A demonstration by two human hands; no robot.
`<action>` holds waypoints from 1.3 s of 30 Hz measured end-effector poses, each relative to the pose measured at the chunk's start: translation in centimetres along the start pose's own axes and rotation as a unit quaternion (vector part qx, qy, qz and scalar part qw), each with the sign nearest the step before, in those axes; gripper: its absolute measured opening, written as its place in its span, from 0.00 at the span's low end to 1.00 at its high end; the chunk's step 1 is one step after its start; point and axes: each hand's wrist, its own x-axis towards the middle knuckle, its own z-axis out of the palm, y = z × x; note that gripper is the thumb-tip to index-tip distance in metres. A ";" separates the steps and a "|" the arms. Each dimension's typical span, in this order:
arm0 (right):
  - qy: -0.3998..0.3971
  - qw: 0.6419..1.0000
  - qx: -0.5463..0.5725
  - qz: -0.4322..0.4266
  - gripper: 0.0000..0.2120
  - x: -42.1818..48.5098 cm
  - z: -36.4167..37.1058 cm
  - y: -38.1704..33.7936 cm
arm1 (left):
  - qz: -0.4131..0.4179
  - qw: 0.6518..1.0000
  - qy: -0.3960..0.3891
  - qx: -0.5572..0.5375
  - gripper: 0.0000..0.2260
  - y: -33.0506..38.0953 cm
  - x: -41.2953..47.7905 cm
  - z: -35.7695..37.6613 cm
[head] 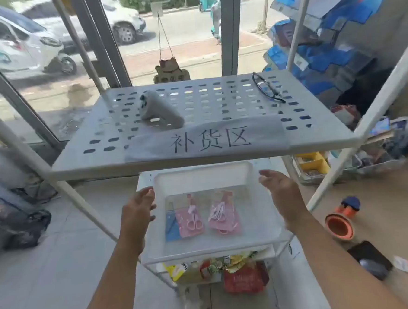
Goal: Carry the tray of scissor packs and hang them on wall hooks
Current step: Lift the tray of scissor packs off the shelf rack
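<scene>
A white plastic tray (pixel 203 176) rests on the middle level of a white metal rack. Inside it lie a blue scissor pack (pixel 171 225) at the left and two pink scissor packs (pixel 190 221), (pixel 224 215) beside it. My left hand (pixel 139 208) hovers open by the tray's left wall, fingers spread, touching nothing that I can make out. My right hand (pixel 279 191) is open at the tray's right wall, also apart from the rim. No wall hooks are in view.
The rack's perforated top shelf (pixel 317 132) overhangs the tray and carries a grey phone (pixel 159 110), black glasses (pixel 267 90) and a paper sign (pixel 207 141). Snack bags (pixel 206 267) fill the lower level. An orange-blue object (pixel 341 219) lies on the floor at right, a black bag (pixel 17 225) at left.
</scene>
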 end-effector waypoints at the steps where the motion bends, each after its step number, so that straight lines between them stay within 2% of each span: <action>1: 0.010 1.000 -0.014 -0.004 0.11 0.9 0.0 0.3 | 0.013 0.999 0.028 0.038 0.06 -0.4 0.6 0.3; 4: 0.023 0.998 -0.042 0.029 0.13 3.5 -0.1 1.9 | 0.026 0.987 0.083 0.134 0.08 -2.1 2.3 0.7; 9: 0.006 0.989 -0.062 0.132 0.18 6.7 0.4 5.1 | -0.013 0.971 0.087 0.223 0.14 -4.3 4.9 -0.3; 15: -0.010 0.980 -0.016 0.199 0.18 7.2 0.0 5.3 | -0.133 0.982 0.007 0.136 0.16 -4.5 6.5 -2.5; 18: -0.033 0.975 -0.003 0.221 0.19 7.2 -0.4 5.3 | -0.144 0.982 -0.028 0.119 0.17 -4.0 6.7 -2.8; 24: -0.056 0.975 0.013 0.216 0.17 6.0 -1.5 4.7 | -0.144 0.982 -0.046 0.117 0.19 -3.5 5.2 -3.4; 29: -0.103 0.973 0.018 0.204 0.16 4.2 -2.2 4.5 | -0.140 0.986 -0.013 0.090 0.18 -3.7 1.1 -5.2; 39: -0.209 0.958 0.021 0.195 0.14 -1.0 1.1 4.4 | -0.131 0.985 0.114 0.018 0.13 -6.5 -9.4 -11.1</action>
